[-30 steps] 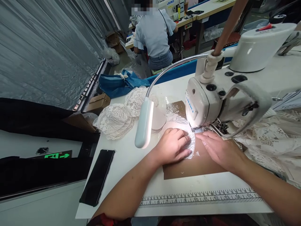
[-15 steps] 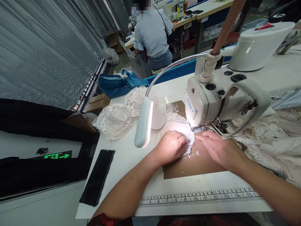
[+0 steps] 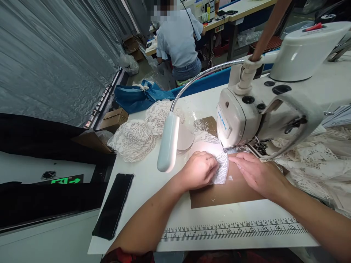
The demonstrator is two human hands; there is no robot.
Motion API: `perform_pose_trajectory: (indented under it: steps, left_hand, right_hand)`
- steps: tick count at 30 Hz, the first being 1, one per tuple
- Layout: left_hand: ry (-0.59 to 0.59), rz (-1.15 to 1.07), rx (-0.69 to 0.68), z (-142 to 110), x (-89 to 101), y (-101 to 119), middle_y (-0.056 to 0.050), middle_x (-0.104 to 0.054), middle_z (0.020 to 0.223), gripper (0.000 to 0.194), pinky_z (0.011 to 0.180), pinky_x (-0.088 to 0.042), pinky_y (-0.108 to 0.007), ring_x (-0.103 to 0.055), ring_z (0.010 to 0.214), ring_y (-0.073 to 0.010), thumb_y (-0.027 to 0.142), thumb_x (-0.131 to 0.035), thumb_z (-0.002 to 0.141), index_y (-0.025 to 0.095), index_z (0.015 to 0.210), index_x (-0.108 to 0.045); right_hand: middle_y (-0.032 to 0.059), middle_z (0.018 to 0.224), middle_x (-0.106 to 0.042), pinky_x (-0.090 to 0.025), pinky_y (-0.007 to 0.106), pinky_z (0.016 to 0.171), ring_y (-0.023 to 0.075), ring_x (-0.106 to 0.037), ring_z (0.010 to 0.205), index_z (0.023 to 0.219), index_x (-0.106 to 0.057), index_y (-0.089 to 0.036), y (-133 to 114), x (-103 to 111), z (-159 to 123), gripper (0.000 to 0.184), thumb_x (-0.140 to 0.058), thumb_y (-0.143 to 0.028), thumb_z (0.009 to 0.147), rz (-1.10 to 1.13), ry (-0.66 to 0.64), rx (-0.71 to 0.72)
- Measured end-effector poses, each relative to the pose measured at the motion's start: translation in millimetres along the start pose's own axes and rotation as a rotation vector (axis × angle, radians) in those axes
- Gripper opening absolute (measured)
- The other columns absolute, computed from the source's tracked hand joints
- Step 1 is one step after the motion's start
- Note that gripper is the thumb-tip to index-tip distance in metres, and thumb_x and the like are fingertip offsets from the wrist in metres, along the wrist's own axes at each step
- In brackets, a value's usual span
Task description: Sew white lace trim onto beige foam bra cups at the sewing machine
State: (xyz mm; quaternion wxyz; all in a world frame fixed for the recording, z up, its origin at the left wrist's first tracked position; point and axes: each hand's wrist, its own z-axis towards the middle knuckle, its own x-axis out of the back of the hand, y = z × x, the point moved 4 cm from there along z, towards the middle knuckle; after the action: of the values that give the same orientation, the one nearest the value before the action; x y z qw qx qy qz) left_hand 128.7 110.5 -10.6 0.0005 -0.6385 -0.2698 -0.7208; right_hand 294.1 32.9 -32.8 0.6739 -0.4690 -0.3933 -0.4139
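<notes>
Lace piece [image 3: 222, 172]: on the brown sheet [image 3: 208, 200], its far end reaching under the JUKI sewing machine [image 3: 233, 120].
Seam progress: partway, I judge; the near part of the lace looks left to sew, though stitches are too small to see.
Left hand [image 3: 200, 170]: fingers curled in over the lace; I can't say whether it pinches.
Right hand [image 3: 253, 171]: laid flat, fingers straight and together, just right of the lace.
Lace stacks [image 3: 133, 140]: two, at the far left of the white surface [image 3: 148, 182].
Surface, near side: phone [image 3: 113, 206] at left, printed ruler [image 3: 233, 233] along the edge.
Lamp [image 3: 168, 146]: hanging left of the machine.
Room: silvery curtain [image 3: 55, 62] at left; a co-worker [image 3: 178, 44] sits beyond, back turned.
</notes>
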Motion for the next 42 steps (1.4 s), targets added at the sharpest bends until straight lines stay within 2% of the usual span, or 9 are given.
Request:
perform_pose_trajectory:
  steps: [5,10,15,24,31,35,38,42]
  left_hand:
    - [-0.011,-0.031,-0.001,-0.5,-2.9,-0.7,-0.004,-0.067,0.084,0.021,0.077,-0.045,-0.030,-0.059,0.079,-0.0176,0.036,-0.054,0.090,0.017,0.088,-0.063]
    - [0.013,-0.005,0.004,0.8,-3.0,-1.3,-0.004,-0.066,0.078,0.024,0.073,-0.043,-0.028,-0.058,0.073,-0.0160,0.025,-0.046,0.094,0.016,0.078,-0.062]
    - [-0.007,-0.035,-0.041,0.9,0.8,-0.8,-0.004,-0.064,0.075,0.028,0.073,-0.044,-0.026,-0.056,0.071,-0.0148,0.023,-0.044,0.094,0.016,0.072,-0.058]
    - [-0.028,-0.077,-0.014,0.1,1.9,-2.5,-0.004,-0.063,0.075,0.022,0.074,-0.043,-0.028,-0.056,0.074,-0.0158,0.021,-0.044,0.090,0.016,0.074,-0.059]
    - [-0.008,-0.173,-0.019,1.6,3.9,-5.2,-0.001,-0.056,0.064,0.029,0.071,-0.042,-0.026,-0.050,0.063,-0.0124,0.021,-0.046,0.089,0.017,0.060,-0.049]
    - [0.001,-0.197,-0.012,2.4,2.5,-6.4,0.001,-0.053,0.061,0.031,0.070,-0.041,-0.025,-0.047,0.060,-0.0112,0.022,-0.048,0.089,0.018,0.058,-0.045]
    - [0.011,-0.238,-0.004,2.2,1.8,-7.7,0.001,-0.051,0.060,0.031,0.068,-0.040,-0.024,-0.045,0.059,-0.0105,0.021,-0.050,0.088,0.017,0.058,-0.044]
    - [0.002,-0.314,0.002,2.0,0.9,-9.1,0.002,-0.049,0.058,0.028,0.065,-0.040,-0.023,-0.045,0.058,-0.0101,0.019,-0.050,0.085,0.017,0.058,-0.047]
  right_hand:
    - [0.0051,0.091,-0.069,-0.046,0.025,0.062,0.0185,-0.061,0.081,0.114,-0.068,-0.028,1.4,-3.2,-2.5,0.045,-0.041,-0.010,0.083,0.029,0.001,0.019]
    - [0.0051,0.088,-0.069,-0.046,0.027,0.062,0.0186,-0.062,0.079,0.115,-0.069,-0.028,1.9,-3.1,-2.9,0.045,-0.041,-0.011,0.084,0.027,0.021,0.031]
    - [0.0058,0.087,-0.070,-0.049,0.029,0.067,0.0196,-0.063,0.079,0.119,-0.067,-0.027,3.3,-2.9,-3.0,0.045,-0.041,-0.013,0.085,0.034,0.050,0.039]
    - [0.0073,0.091,-0.071,-0.049,0.028,0.064,0.0201,-0.064,0.081,0.121,-0.066,-0.026,6.0,-8.5,-6.2,0.046,-0.040,-0.013,0.086,0.024,0.021,0.027]
    - [0.0066,0.092,-0.070,-0.047,0.028,0.063,0.0202,-0.063,0.080,0.122,-0.065,-0.028,3.2,-5.9,-5.0,0.046,-0.041,-0.012,0.086,0.014,0.027,0.013]
    - [0.0060,0.097,-0.068,-0.043,0.027,0.061,0.0166,-0.059,0.075,0.119,-0.066,-0.027,-1.7,-3.9,-3.2,0.045,-0.041,-0.010,0.085,0.059,-0.006,0.109]
    - [0.0043,0.090,-0.064,-0.041,0.027,0.064,0.0161,-0.057,0.076,0.112,-0.068,-0.027,-6.0,-3.3,-2.7,0.043,-0.043,-0.008,0.083,0.077,-0.065,0.222]
    - [0.0038,0.084,-0.061,-0.039,0.027,0.065,0.0166,-0.055,0.077,0.105,-0.070,-0.026,-6.2,-3.3,-3.6,0.041,-0.043,-0.006,0.082,0.077,-0.062,0.245]
